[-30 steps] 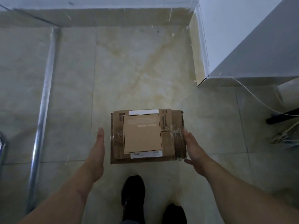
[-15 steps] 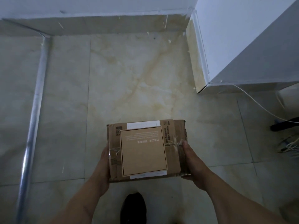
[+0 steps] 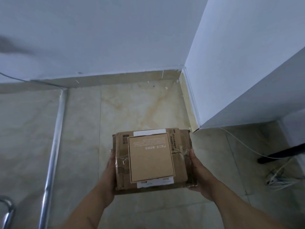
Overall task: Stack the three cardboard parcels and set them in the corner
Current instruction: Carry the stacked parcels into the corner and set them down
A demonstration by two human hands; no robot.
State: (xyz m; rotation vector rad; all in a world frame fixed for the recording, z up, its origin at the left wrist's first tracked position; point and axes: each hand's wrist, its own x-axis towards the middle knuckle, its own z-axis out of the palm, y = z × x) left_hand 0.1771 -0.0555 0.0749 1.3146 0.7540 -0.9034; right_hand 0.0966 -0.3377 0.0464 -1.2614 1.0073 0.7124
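A stack of brown cardboard parcels (image 3: 151,161) is held above the marble-tiled floor, low in the middle of the view. The top parcel (image 3: 151,157) is a flat square tan box with faint print; a larger taped box shows beneath it, and I cannot tell how many lie below. My left hand (image 3: 109,177) presses the stack's left side and my right hand (image 3: 198,176) grips its right side. The room corner (image 3: 179,75), where two white walls meet the floor, lies beyond the stack, up and to the right.
A metal floor rail (image 3: 56,139) runs along the left. A white wall block (image 3: 247,80) juts out on the right, with a thin white cable (image 3: 242,144), a black bar (image 3: 280,152) and a bundle of wires (image 3: 277,179) on the floor beside it.
Both hands closed on the stack's sides and lifted it off the floor. The view tilted up, so the walls and corner now show more; my shoes have left the view.
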